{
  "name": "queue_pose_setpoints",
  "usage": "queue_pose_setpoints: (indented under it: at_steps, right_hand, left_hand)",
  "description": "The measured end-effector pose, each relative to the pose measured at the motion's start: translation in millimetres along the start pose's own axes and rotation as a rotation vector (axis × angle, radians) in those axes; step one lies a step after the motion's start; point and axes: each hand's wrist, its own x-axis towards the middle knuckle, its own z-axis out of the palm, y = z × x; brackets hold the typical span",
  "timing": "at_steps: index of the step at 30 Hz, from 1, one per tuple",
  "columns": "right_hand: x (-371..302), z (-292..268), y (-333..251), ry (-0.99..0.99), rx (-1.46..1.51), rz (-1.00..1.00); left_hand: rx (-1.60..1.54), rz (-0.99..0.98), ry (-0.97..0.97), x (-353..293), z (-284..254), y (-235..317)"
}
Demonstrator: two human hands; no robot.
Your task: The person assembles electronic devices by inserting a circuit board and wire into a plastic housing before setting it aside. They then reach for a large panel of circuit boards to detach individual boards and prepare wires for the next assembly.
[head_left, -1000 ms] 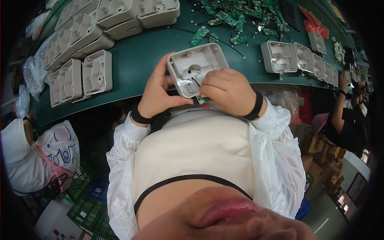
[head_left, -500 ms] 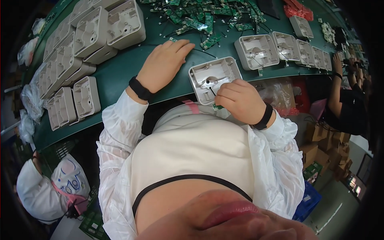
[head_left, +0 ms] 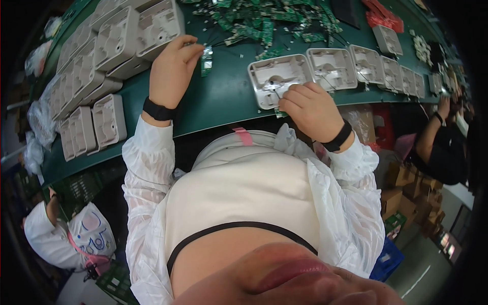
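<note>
My left hand is closed in a pinch above the bench, left of the loose boards. A narrow green circuit board hangs from its fingertips. My right hand grips the near right edge of a light grey plastic housing, fingers bent over the rim and thumb hidden. This housing lies open side up at the near end of a row of similar ones. A dark wire runs inside it, and a small green board sticks out below its near edge.
Grey housings are stacked at the left of the green bench. Loose circuit boards are heaped at the far middle. More housings line the right, with a red plastic bag beyond. Other people work at far right and lower left.
My right hand has slid the housing away from me and rightward, against the row. My left hand has moved left and lifted a circuit board from the edge of the heap.
</note>
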Motion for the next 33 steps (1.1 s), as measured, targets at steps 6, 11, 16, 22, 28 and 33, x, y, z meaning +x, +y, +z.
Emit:
queue_pose_setpoints:
  at_steps: [6, 11, 16, 22, 28, 33]
  right_hand:
    - [1.6, -1.5, -7.8, 0.086, -0.032, 0.101]
    - [24.0, -19.0, -29.7, 0.227, 0.098, 0.145]
    - [65.9, -2.4, -63.3, 0.033, 1.299, 0.494]
    - [112.9, 50.7, -64.6, -0.442, 2.104, 0.641]
    - [123.5, 58.0, -71.4, -0.327, 1.864, 0.688]
    - [116.9, 41.1, -58.0, 0.027, 1.657, 0.626]
  left_hand:
    - [-0.085, -0.127, 0.380, -18.3, -29.5, -6.6]
    - [-0.534, -0.262, 0.462, -57.2, -32.9, -15.3]
    - [-0.463, -0.043, 0.415, -85.0, -52.8, 15.1]
    - [-0.221, 0.316, 0.228, -107.9, -55.7, 37.0]
    - [0.062, 0.274, 0.292, -142.2, -75.2, 23.0]
    - [0.433, -0.338, 0.457, -189.4, -115.1, -28.2]
